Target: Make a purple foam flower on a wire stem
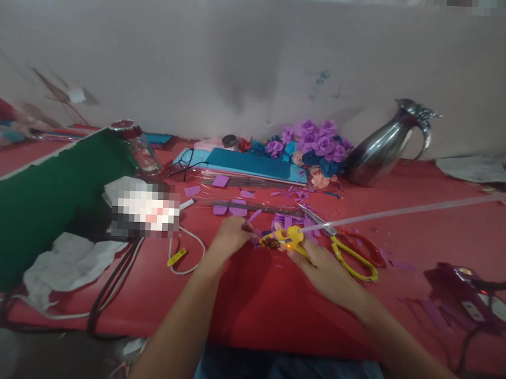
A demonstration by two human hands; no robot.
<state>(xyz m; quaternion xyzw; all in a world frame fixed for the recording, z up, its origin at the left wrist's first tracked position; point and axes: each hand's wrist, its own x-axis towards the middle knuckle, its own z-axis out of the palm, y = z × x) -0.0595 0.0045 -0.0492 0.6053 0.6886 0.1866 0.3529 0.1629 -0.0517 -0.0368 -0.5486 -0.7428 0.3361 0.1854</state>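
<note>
My right hand (323, 268) grips a yellow hot glue gun (288, 238), with a long clear glue stick (403, 211) running out of its back to the right. Its nozzle points left at a small dark piece (248, 227) pinched in the fingers of my left hand (229, 236). Both hands hover just above the red table (252, 301), close together. Purple paper scraps (231, 208) lie just beyond them.
Yellow-handled scissors (351, 255) lie right of my hands. A steel jug (383, 145), a heap of purple and blue paper flowers (311, 144), blue sheets (249, 164), a glass jar (141, 148), a green board (43, 197), white cloth (71, 262), cables and a purple power strip (469, 291) stand around.
</note>
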